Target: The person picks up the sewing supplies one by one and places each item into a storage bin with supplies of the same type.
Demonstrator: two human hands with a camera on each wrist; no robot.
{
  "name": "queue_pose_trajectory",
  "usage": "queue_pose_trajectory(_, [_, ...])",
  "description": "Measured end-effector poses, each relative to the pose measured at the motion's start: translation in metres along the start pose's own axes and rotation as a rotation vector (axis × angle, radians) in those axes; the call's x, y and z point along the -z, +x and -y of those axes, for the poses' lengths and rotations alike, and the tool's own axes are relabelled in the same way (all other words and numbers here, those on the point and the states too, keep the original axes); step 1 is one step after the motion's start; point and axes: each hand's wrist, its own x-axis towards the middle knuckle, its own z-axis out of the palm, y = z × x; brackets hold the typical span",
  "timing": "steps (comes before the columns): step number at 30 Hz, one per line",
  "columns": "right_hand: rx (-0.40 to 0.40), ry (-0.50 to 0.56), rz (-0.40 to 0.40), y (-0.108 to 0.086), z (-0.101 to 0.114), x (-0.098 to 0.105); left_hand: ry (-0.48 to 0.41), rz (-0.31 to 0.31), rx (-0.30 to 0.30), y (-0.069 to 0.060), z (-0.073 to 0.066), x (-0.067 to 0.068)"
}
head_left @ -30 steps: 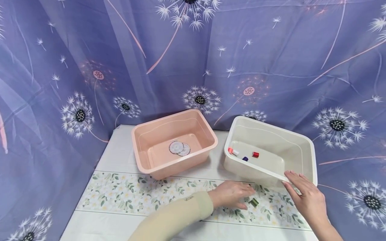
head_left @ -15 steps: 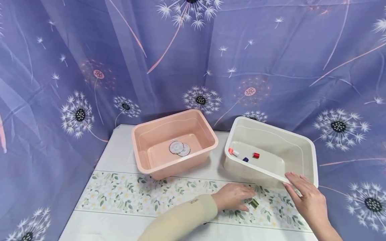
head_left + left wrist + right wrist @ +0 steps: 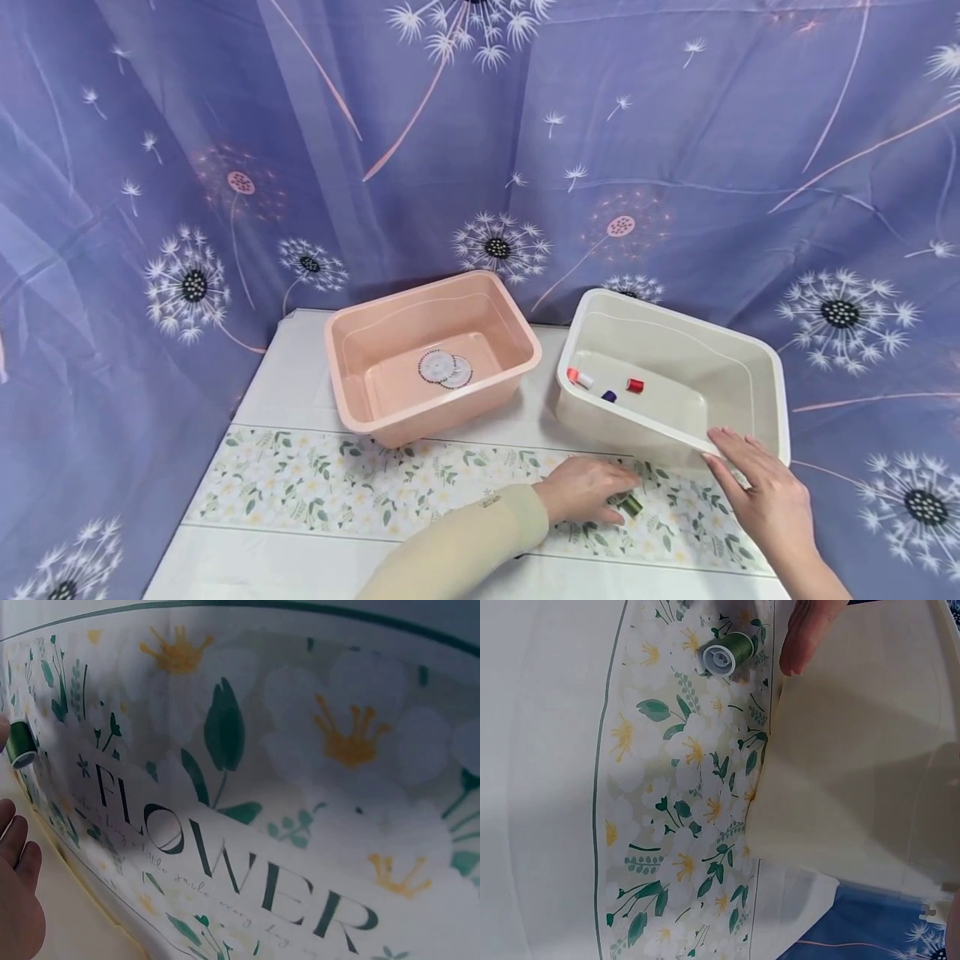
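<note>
A green thread spool [image 3: 632,505] lies on its side on the floral tablecloth. My left hand [image 3: 588,490] is lowered beside it, fingers extended and thumb apart; in the left wrist view the spool [image 3: 22,744] sits near the thumb. The right wrist view shows the same spool [image 3: 731,654] from its white end, the left hand [image 3: 810,634] near it. My right hand [image 3: 765,487] holds the front rim of the white bin [image 3: 660,429], thumb outside and fingers over the inner side. Several spools lie in that bin, including a red spool [image 3: 635,386] and a purple spool [image 3: 609,397].
A pink bin [image 3: 442,404] stands to the left, with two overlapping round discs [image 3: 446,368] edged in dark beads on its floor. Behind both bins hangs a purple dandelion curtain [image 3: 390,125]. A white tablecloth [image 3: 270,558] covers the table.
My left hand has slid slightly right, closer over the green spool, its sleeve following. The right hand stays at the bin rim, and the bins have not moved.
</note>
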Motion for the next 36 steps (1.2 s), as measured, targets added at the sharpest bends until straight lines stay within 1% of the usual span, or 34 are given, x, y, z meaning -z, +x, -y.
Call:
queue_pose_trajectory(4, [0.002, 0.001, 0.002, 0.001, 0.001, -0.001, -0.035, -0.015, 0.019, 0.002, 0.002, -0.005])
queue_pose_trajectory(6, [0.004, 0.003, 0.001, 0.001, 0.001, -0.001, -0.037, -0.02, 0.024, 0.003, 0.003, -0.007])
queue_pose_trajectory(10, [0.002, 0.004, 0.001, 0.001, 0.001, 0.0, -0.079, 0.003, 0.044, 0.006, 0.003, -0.012])
queue_pose_trajectory(13, [-0.005, 0.005, 0.005, 0.001, 0.001, 0.0, -0.108, 0.026, 0.063, 0.005, 0.002, -0.014])
queue_pose_trajectory(16, [-0.009, 0.01, 0.008, 0.001, 0.001, 0.0, -0.104, 0.022, 0.068, 0.005, 0.0, -0.015])
queue_pose_trajectory(22, [-0.006, 0.011, 0.008, 0.0, 0.002, 0.001, -0.063, 0.027, 0.064, 0.006, -0.001, -0.019])
queue_pose_trajectory(27, [0.004, 0.016, 0.004, 0.0, 0.002, 0.0, -0.034, 0.033, 0.04, 0.008, -0.004, -0.021])
queue_pose_trajectory(32, [0.003, 0.01, 0.001, -0.001, 0.001, 0.0, -0.046, 0.033, 0.019, 0.01, -0.006, -0.023])
queue_pose_trajectory(36, [0.003, 0.007, 0.002, -0.001, 0.001, 0.0, -0.07, 0.018, 0.012, 0.011, -0.005, -0.026])
